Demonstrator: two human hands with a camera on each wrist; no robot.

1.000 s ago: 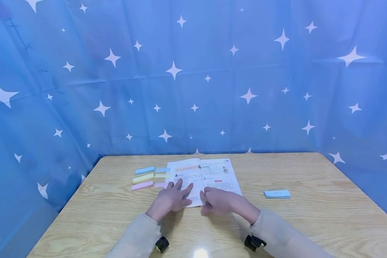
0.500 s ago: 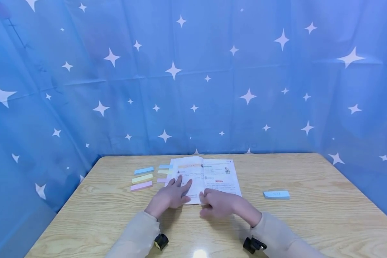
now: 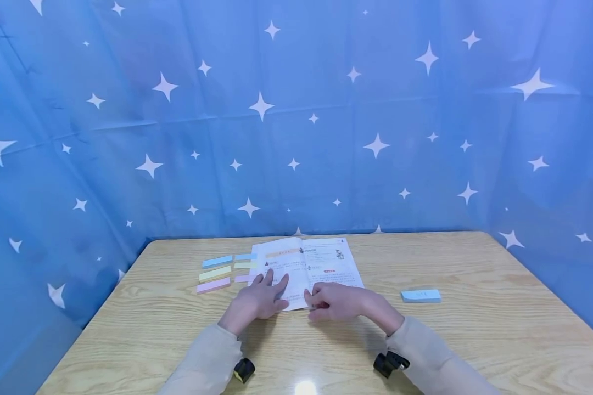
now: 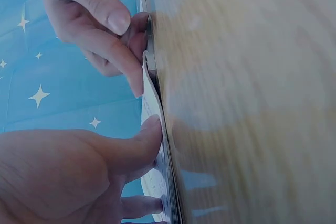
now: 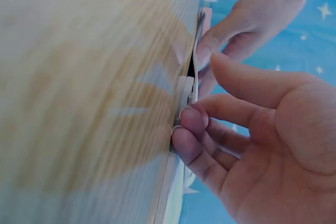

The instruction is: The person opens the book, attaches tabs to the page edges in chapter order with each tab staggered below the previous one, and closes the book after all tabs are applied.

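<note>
An open picture book (image 3: 326,263) lies on the wooden table (image 3: 474,340). My left hand (image 3: 258,299) rests flat on its left page with the fingers spread. In the left wrist view its thumb (image 4: 149,132) presses on the page (image 4: 152,103). My right hand (image 3: 337,302) sits at the book's near edge by the spine. Its fingertips (image 5: 188,124) curl against the page edges (image 5: 186,90), while the thumb stays raised and apart. One page edge is lifted slightly by those fingers.
Blue (image 3: 217,261), yellow (image 3: 214,273) and pink (image 3: 213,285) sticky-note strips lie left of the book, with shorter ones tucked against its left edge. A light blue pad (image 3: 421,295) lies to the right. A starred blue cloth (image 3: 296,120) walls in the table.
My right hand has slid a little left to the book's near edge, its fingers curling onto the pages. The left hand stays flat on the left page.
</note>
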